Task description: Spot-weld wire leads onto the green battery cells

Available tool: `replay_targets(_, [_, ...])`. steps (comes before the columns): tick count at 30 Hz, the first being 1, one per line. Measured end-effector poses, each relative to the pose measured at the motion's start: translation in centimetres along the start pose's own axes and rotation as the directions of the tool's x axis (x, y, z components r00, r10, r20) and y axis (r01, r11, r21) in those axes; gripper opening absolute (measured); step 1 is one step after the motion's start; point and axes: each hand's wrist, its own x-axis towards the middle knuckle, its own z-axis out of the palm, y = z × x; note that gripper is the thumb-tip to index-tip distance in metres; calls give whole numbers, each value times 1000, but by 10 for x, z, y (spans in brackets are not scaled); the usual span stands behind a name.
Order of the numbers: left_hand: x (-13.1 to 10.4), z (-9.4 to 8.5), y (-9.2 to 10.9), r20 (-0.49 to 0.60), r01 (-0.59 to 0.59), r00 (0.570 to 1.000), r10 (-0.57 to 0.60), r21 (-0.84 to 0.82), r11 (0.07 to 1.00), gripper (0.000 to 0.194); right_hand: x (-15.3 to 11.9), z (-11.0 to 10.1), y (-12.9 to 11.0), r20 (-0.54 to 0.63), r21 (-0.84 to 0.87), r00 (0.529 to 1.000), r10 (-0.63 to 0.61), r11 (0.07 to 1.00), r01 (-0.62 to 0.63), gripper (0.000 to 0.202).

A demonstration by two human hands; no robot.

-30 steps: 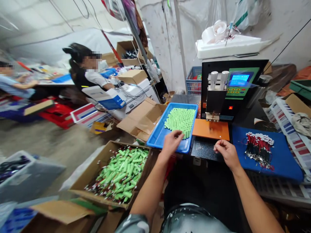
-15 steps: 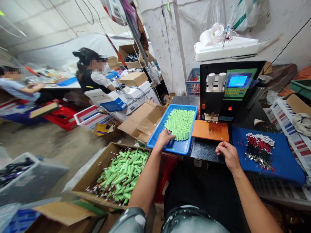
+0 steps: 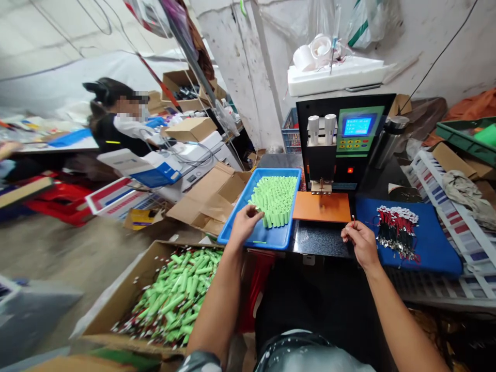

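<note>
My left hand (image 3: 245, 223) is over the left side of a blue tray (image 3: 260, 238), its bent fingertips at the edge of many upright green battery cells (image 3: 273, 199). Whatever lies between those fingers is hidden. To the right, my right hand (image 3: 360, 238) pinches a thin wire lead (image 3: 353, 219) with a small white end, just in front of an orange plate (image 3: 321, 206). That plate sits below the electrodes (image 3: 321, 187) of a black spot welder (image 3: 351, 173). More red and black wire leads (image 3: 398, 231) lie bundled on a blue cloth (image 3: 437, 248).
At lower left, a cardboard box (image 3: 112, 305) holds loose green cells with wires attached. Behind the tray is an open carton (image 3: 211, 199). A metal cylinder (image 3: 389, 142) stands right of the welder. Another person (image 3: 120, 121) sits at a table farther left.
The view has turned a little to the right, so the scene has shifted left. My left hand stays at the cells, and my right hand still pinches the wire lead near the orange plate.
</note>
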Motion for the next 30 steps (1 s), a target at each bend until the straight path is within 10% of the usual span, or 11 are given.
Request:
replay_targets(7, [-15,95,74,249,-171,944,217,-194,966,21,25,14,-14,-164,-10,983,-77,997,77,19])
replay_targets(12, [-10,150,86,344,-142,919,192,-165,976,15,40,29,-23,-191,10,981,-25,1000,28,21])
replay_targets(30, [-6,169,66,248,-193,938,241,-203,960,27,87,63,-4,-129,-104,989,-78,992,64,16])
